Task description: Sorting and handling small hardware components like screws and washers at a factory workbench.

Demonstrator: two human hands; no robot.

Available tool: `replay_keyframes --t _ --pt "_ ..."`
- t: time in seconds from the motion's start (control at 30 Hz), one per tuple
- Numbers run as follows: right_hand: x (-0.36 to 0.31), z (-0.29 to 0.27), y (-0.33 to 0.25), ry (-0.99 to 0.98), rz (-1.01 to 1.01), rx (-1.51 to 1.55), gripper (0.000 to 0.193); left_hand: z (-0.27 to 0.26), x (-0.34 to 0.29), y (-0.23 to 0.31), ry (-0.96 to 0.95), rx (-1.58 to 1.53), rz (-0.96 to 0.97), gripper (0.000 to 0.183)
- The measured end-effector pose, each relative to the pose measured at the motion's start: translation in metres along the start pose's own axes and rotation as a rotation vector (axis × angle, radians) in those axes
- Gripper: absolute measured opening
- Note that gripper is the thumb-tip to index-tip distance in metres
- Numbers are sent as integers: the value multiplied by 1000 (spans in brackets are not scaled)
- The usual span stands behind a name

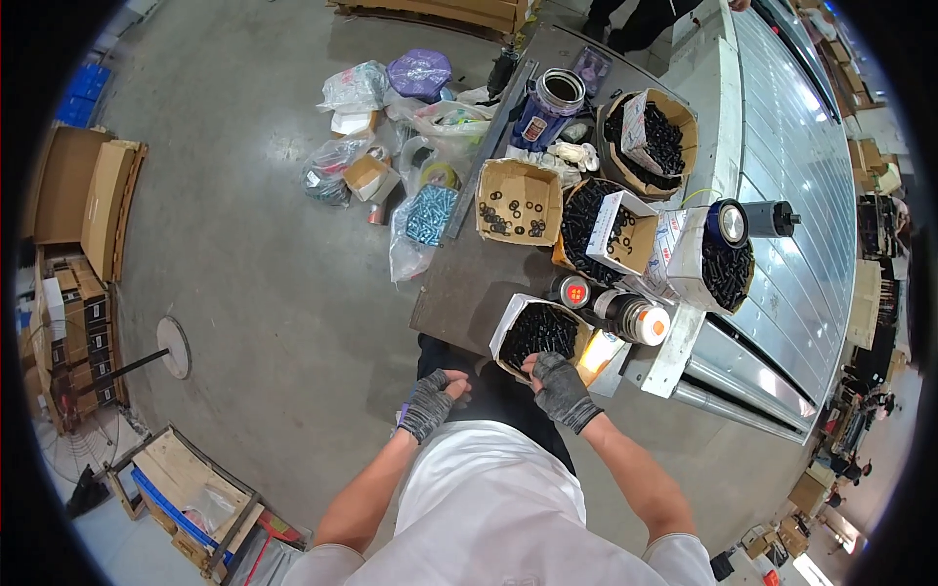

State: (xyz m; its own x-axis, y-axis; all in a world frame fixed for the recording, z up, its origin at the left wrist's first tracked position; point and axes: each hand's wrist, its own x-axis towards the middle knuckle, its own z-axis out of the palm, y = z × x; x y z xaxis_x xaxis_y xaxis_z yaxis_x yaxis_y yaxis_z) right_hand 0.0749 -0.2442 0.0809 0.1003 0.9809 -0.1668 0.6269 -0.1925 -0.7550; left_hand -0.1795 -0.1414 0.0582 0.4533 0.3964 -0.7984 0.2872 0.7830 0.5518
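Note:
My right hand (pixel 561 383), in a grey fingerless glove, is at the near edge of a cardboard box (pixel 505 324) filled with small black bolts (pixel 543 332). Its fingers are curled together, and whatever they may hold is too small to see. My left hand (pixel 433 400), gloved the same way, is apart from the box to its lower left, above my lap. The fingers there are closed as well, their contents hidden. Just beyond the bolts box, two dark flasks (pixel 625 311) lie on their sides. An open box of black rings (pixel 518 202) stands farther back on the table.
The dark table (pixel 459 293) also bears more boxes of black bolts (pixel 728 273), a small white box (pixel 625 232) and a large purple flask (pixel 549 109). Plastic bags (pixel 357 88) lie on the floor to its left. A slatted metal conveyor (pixel 782 176) runs along the right; another person's legs (pixel 640 24) show beyond.

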Motion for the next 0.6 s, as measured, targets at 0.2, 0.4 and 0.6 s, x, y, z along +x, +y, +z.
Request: replay_keyframes --t 0.2,0.4,0.6 --pt "-1 1 -6 36 19 -47 20 1 12 20 -43 106 39 25" --pt "-4 -23 -38 221 51 -33 17 15 37 68 -72 257 198 24" --pt "-25 -27 -69 371 151 42 15 60 73 137 -19 754 764 21"
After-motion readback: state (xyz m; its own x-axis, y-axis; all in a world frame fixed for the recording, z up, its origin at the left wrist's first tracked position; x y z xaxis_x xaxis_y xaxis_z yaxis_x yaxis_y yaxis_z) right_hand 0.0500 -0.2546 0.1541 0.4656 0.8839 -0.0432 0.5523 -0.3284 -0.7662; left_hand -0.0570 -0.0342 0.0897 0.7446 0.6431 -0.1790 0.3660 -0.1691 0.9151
